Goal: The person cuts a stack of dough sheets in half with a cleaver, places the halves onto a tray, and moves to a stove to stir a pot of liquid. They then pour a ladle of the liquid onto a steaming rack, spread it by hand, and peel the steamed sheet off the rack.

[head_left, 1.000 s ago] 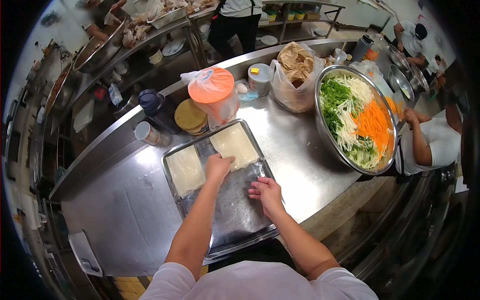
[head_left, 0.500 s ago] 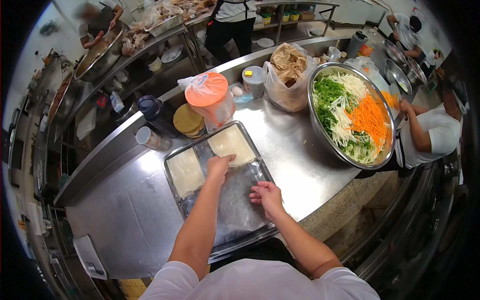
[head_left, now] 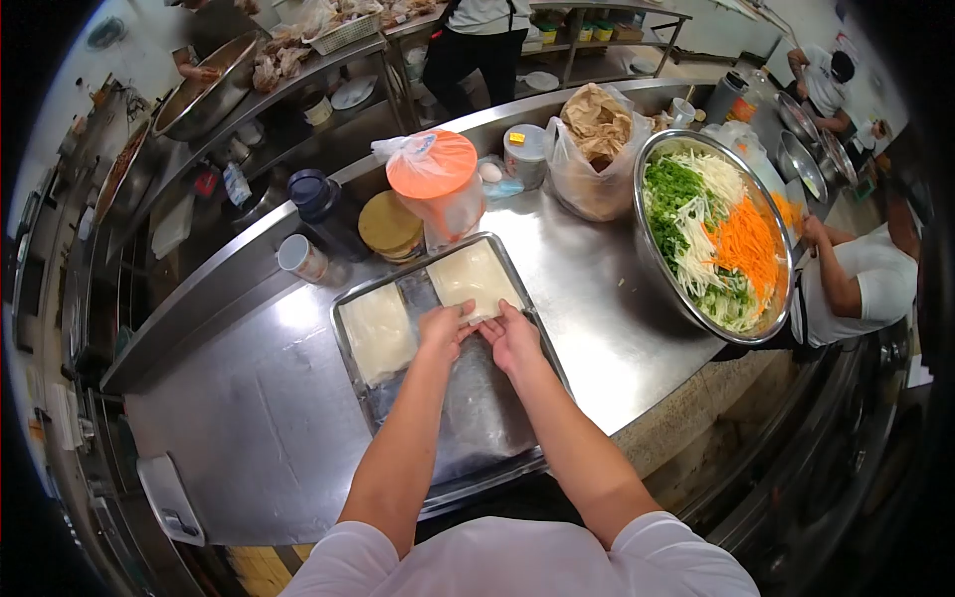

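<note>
Two pale, flat squares of dough lie in the far half of a metal tray (head_left: 360,410). Both my hands are at the near edge of the right dough sheet (head_left: 472,271). My left hand (head_left: 445,326) pinches that edge near its left corner, and my right hand (head_left: 511,336) grips it further right, thumb on top. The hands are almost touching. The left dough sheet (head_left: 378,334) lies flat, untouched, just left of my left hand. Bare, shiny tray surface shows below my wrists.
A large steel bowl (head_left: 652,254) of shredded carrot, greens and white strips stands at right. Behind the tray are an orange-lidded tub (head_left: 434,169), a dark bottle (head_left: 323,209), a cup (head_left: 301,259) and a bagged paper bundle (head_left: 597,149). A co-worker (head_left: 865,269) stands at right.
My right hand has moved up and left from over the tray to the near edge of the right dough sheet. The left hand stays at that edge. The whole view has shifted slightly.
</note>
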### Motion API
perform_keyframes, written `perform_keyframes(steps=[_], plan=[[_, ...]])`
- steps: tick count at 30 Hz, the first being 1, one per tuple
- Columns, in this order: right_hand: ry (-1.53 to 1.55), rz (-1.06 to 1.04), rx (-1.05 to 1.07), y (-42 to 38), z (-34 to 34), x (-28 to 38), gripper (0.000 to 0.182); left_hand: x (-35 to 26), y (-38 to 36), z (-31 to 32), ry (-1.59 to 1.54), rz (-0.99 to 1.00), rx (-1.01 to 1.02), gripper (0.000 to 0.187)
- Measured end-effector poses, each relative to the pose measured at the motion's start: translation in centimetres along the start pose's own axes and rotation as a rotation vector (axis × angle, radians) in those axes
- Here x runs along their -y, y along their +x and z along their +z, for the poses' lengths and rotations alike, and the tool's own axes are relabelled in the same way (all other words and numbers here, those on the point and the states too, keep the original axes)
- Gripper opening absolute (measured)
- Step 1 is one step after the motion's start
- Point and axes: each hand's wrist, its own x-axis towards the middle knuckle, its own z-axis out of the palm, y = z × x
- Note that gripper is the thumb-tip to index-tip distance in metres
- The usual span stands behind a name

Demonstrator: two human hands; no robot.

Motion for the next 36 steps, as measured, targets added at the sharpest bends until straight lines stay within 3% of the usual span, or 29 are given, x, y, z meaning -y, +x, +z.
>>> perform_keyframes(steps=[7,16,19,22,26,29,33,36], plan=[[-0.087,-0.174,-0.122,-0.4,1.1,-1.5,0.012,-0.2,-0.3,-1.0,0.047,0.003,0.037,0.034],[-0.179,-0.115,-0.088,-1.5,-0.7,-1.0,0.017,1.4,-0.1,-1.4,0.221,0.102,0.017,0.027],[-0.442,-0.110,-0.188,-4.6,-0.6,0.3,0.025,1.5,-0.3,-1.8,0.379,0.141,-0.044,0.022],[-0.949,-0.524,-0.151,-4.5,-2.0,0.8,0.033,1.4,-0.7,-2.6,0.671,0.122,-0.046,0.023],[-1.668,-1.137,0.155,-4.8,-1.9,3.1,0.045,0.4,-2.3,-3.4,1.191,0.199,-0.093,0.034],[-2.158,-1.107,0.289,-4.6,-1.6,3.9,0.057,0.2,-4.8,-3.8,1.345,0.342,-0.166,0.038],[-2.375,-0.947,0.197,-3.6,-3.4,4.3,0.069,0.7,-10.7,-5.4,1.168,0.535,-0.165,0.035],[-2.233,-1.218,0.218,-3.6,-3.6,4.2,0.063,2.6,-14.5,-7.7,1.122,0.534,-0.119,0.032]])
